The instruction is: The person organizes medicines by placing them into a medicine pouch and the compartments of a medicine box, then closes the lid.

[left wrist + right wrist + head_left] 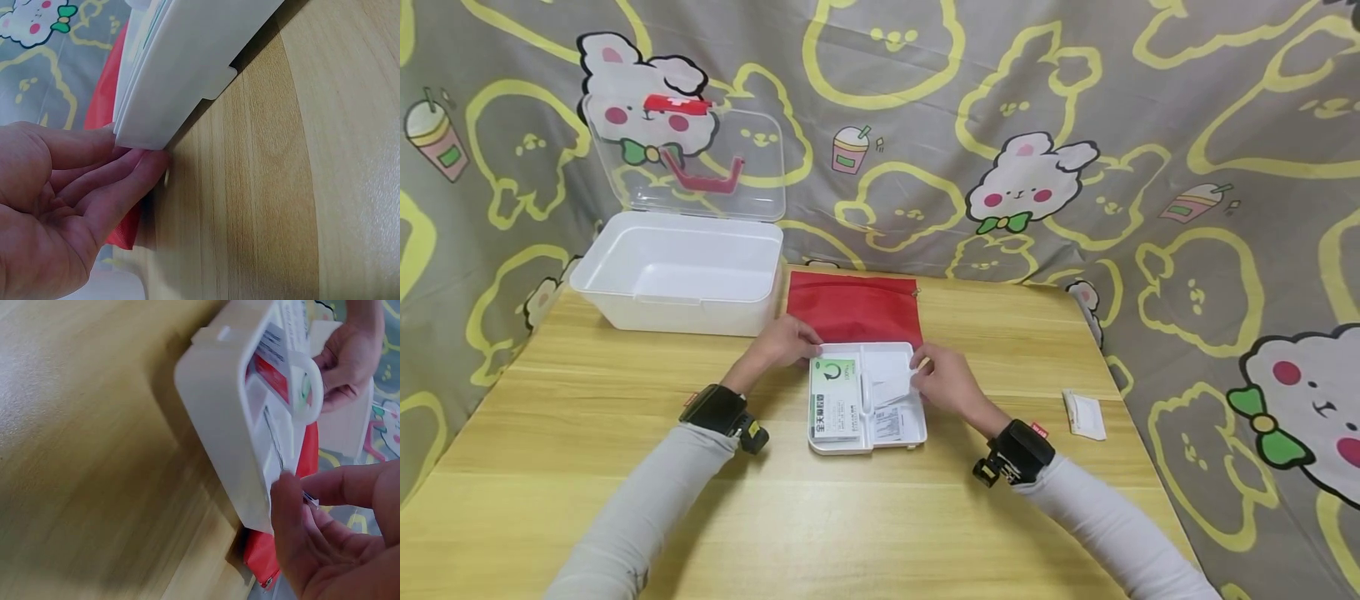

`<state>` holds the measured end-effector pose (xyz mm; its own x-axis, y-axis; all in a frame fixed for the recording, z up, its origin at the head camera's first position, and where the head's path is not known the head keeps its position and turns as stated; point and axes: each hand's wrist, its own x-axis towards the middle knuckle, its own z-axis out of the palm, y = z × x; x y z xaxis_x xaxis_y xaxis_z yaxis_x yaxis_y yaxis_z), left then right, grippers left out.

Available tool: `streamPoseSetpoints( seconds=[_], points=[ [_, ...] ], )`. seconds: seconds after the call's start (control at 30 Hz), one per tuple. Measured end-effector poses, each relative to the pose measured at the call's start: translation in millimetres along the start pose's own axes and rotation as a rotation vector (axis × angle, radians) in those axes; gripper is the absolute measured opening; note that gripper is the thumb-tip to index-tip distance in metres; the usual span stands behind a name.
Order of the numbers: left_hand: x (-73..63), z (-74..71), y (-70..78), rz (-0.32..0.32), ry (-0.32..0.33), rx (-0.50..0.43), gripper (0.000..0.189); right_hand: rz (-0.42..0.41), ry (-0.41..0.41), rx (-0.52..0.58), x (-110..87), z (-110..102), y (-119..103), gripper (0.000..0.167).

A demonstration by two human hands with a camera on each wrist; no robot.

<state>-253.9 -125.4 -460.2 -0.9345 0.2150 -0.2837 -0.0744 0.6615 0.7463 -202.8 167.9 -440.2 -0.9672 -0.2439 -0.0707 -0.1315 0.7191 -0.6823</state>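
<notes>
A white divided tray [865,443] sits mid-table. Its left compartment holds a green-and-white medicine box [835,400]; printed sachets [891,423] lie in the right one. My left hand [782,340] grips the tray's far left corner. In the left wrist view, the thumb of this hand [69,187] is against the rim, with other fingers at the underside. My right hand [946,379] is over the tray's right edge, pinching a thin, flat white packet [891,390] between thumb and finger. The right wrist view shows the packet [275,440] nearly edge-on, so its print cannot be read.
Behind the tray lies a red zippered pouch [853,304]. A white box [677,312] stands at the back left, its clear lid [760,187] with a red handle raised. One small white packet [1084,415] lies on the right. A patterned curtain [910,100] borders the table.
</notes>
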Motion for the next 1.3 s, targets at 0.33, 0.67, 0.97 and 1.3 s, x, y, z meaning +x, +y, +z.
streamPoseSetpoints(
  seconds=[0.33,0.67,0.97,1.3],
  points=[
    [-0.3,-1.8,1.4,0.025,0.011,0.021,0.022,-0.047,-0.008,-0.166,-0.3,6,-1,0.015],
    [-1.7,-2.0,2.0,0.015,0.005,0.014,0.023,-0.018,-0.053,-0.232,0.4,6,-2,0.013],
    [-0.5,-0.6,-0.7,0.021,-0.004,-0.004,0.023,-0.015,-0.073,-0.249,0.6,6,-1,0.014],
    [-1.6,0.0,-0.3,0.032,-0.001,0.004,0.023,-0.048,-0.031,-0.257,-3.2,-4,0,0.016]
  ],
)
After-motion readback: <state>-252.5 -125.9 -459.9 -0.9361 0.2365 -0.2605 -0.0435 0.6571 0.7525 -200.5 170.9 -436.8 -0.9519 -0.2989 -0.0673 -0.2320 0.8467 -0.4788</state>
